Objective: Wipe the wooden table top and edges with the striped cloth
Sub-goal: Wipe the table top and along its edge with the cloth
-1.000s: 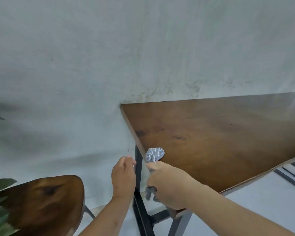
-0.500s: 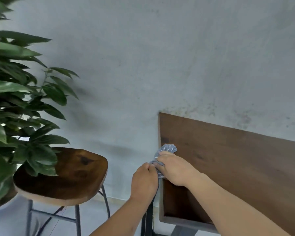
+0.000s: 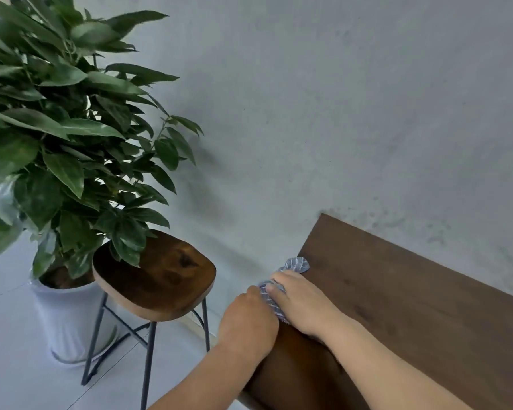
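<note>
I count one blue-and-white striped cloth [image 3: 274, 294], mostly hidden, pinched between left hand [image 3: 248, 316] and right hand [image 3: 301, 303] on one brown wooden desk [image 3: 412, 306]; one wooden stool [image 3: 154, 276] at 9 o'clock.

Both hands, the left hand [image 3: 249, 318] and right hand [image 3: 301, 303], hold the striped cloth [image 3: 296, 265] against the wooden desk [image 3: 412, 306] edge beside a stool [image 3: 154, 276].

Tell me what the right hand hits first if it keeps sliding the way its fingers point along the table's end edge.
Probably the grey wall: the right hand, pressing the striped cloth, points along the wooden table toward its far corner. Nothing else shows in that line; depth is uncertain.
</note>
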